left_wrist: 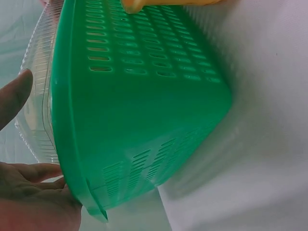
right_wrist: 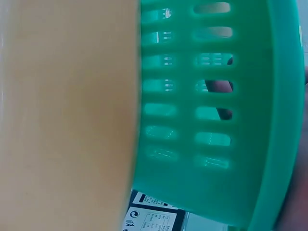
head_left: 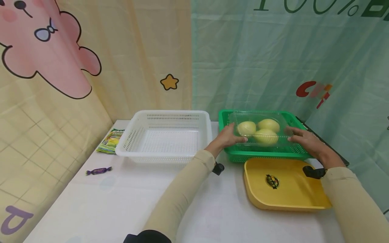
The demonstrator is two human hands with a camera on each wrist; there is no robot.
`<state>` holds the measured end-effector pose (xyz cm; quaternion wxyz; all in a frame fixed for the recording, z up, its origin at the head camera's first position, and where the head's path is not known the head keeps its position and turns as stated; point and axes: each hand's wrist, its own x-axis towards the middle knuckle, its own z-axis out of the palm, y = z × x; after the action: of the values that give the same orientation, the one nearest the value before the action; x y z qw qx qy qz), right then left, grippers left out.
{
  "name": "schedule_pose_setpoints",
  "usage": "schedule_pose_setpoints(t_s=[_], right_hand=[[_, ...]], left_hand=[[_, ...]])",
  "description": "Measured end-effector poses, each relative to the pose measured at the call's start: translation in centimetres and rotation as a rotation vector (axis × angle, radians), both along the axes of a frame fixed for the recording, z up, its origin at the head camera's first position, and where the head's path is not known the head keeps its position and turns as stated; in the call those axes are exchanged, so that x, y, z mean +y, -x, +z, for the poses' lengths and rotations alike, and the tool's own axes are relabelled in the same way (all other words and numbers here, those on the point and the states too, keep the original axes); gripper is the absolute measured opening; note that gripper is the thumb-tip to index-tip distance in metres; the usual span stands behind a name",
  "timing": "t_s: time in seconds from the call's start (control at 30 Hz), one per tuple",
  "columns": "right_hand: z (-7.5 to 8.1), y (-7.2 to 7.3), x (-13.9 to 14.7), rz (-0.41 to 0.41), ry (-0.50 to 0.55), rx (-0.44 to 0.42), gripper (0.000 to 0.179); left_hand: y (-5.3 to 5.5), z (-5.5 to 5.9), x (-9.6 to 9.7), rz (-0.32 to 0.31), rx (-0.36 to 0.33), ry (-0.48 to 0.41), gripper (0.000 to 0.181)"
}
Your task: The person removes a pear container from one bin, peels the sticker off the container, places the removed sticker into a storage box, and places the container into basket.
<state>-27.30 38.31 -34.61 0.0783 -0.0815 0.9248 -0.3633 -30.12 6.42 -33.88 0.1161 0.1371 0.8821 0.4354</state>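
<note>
A clear plastic box (head_left: 252,116) with three pale yellow-green round fruits (head_left: 266,137) inside is at the green basket (head_left: 268,155), within its rim in the head view. My left hand (head_left: 224,139) grips the box's left side, thumb toward the front. On the opposite side my right hand (head_left: 310,144) holds the box by its right end. From the left wrist, the thumb (left_wrist: 17,96) shows beside the clear wall and the fingers lie near the green rim. The basket and a blurred yellowish surface cover most of the right wrist view, leaving that hand largely hidden.
A yellow box (head_left: 288,195) with a dark round logo stands in front of the green basket. To the left is a white basket (head_left: 161,156), with a green-yellow packet (head_left: 110,142) and a purple-wrapped candy (head_left: 98,171) beside it. A black labelled package (right_wrist: 153,217) lies behind the green basket's right side.
</note>
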Motion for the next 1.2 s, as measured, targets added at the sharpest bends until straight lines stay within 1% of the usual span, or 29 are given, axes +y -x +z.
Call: schedule_pose_setpoints(t_s=[0.07, 0.13, 0.3, 0.37, 0.47, 0.53, 0.6, 0.73, 0.83, 0.9, 1.0, 1.2], right_hand=[[0.0, 0.0, 0.1, -0.005, 0.004, -0.012, 0.066], [0.0, -0.1, 0.2, -0.01, 0.009, -0.022, 0.068], [0.0, -0.5, 0.3, -0.016, 0.026, -0.031, 0.075], [0.1, -0.6, 0.3, -0.023, 0.024, -0.032, 0.078], [0.1, -0.6, 0.2, -0.038, 0.008, -0.031, 0.081], [0.0, -0.5, 0.2, -0.039, -0.003, -0.018, 0.081], [0.0, -0.5, 0.2, -0.04, -0.006, -0.007, 0.081], [-0.1, -0.4, 0.2, -0.029, 0.035, 0.023, 0.082], [-0.2, -0.3, 0.2, -0.021, 0.072, 0.039, 0.082], [-0.3, -0.3, 0.3, -0.023, 0.074, 0.043, 0.084], [-0.4, -0.3, 0.3, -0.021, 0.045, 0.043, 0.086], [-0.6, 0.0, 0.0, 0.043, -0.009, 0.058, 0.086]], left_hand=[[0.0, -0.1, 0.1, -0.009, 0.027, 0.03, 0.09], [0.0, -0.4, 0.2, -0.02, 0.08, 0.075, 0.088], [-0.4, -1.1, 0.6, -0.036, 0.23, 0.259, 0.083], [-0.6, -1.3, 0.7, -0.035, 0.271, 0.331, 0.082], [-0.7, -1.5, 0.7, -0.027, 0.324, 0.401, 0.081], [-0.7, -1.5, 0.6, -0.021, 0.336, 0.402, 0.081], [-0.7, -1.5, 0.6, -0.011, 0.333, 0.38, 0.081], [-0.8, -1.7, 0.4, 0.006, 0.312, 0.329, 0.085], [-0.7, -1.7, 0.3, 0.001, 0.313, 0.315, 0.087], [-0.7, -1.7, 0.3, -0.009, 0.32, 0.313, 0.087], [-0.6, -1.7, 0.3, -0.019, 0.327, 0.342, 0.088], [-0.4, -1.9, 0.3, -0.041, 0.337, 0.449, 0.087]])
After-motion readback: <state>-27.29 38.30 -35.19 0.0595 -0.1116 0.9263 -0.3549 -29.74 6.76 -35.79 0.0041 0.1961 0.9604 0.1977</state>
